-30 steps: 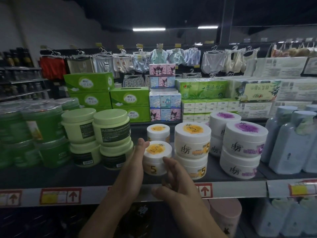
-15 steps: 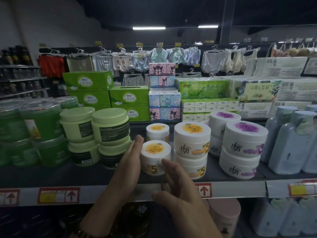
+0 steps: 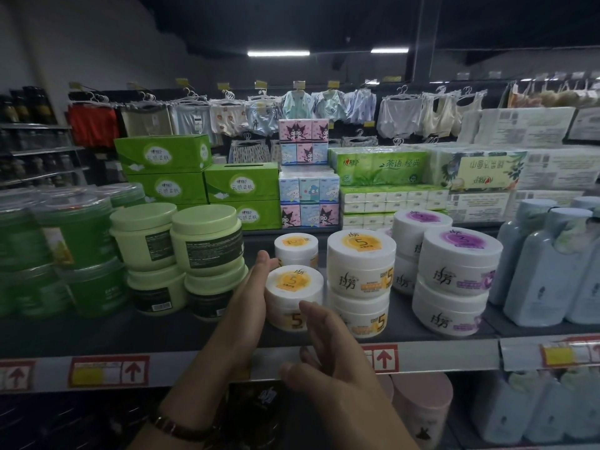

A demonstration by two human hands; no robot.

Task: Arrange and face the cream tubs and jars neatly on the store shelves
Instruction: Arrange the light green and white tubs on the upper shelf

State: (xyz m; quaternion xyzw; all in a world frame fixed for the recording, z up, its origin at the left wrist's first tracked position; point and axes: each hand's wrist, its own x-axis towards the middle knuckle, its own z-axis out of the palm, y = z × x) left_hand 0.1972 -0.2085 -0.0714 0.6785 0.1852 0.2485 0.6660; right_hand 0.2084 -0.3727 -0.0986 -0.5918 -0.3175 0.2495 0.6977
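Note:
A small white jar (image 3: pixel 293 287) with a yellow "5" label stands near the shelf's front edge. My left hand (image 3: pixel 250 293) lies flat against its left side, fingers straight. My right hand (image 3: pixel 328 358) hovers just in front of the jar with its fingers extended, the fingertips at the jar's front wall. A second small yellow-label jar (image 3: pixel 296 246) stands right behind it. Two larger yellow-label tubs (image 3: pixel 360 261) are stacked to the right, then stacked purple-label tubs (image 3: pixel 459 254).
Pale green tubs (image 3: pixel 207 241) are stacked in twos left of my left hand, with dark green clear-lidded tubs (image 3: pixel 74 228) beyond. Pale blue bottles (image 3: pixel 545 264) fill the right end. Tissue boxes (image 3: pixel 242 186) line the back. The shelf's front rail (image 3: pixel 194 365) carries price tags.
My left hand has slid slightly further back along the jar's side. The jar and my right hand have stayed almost where they were.

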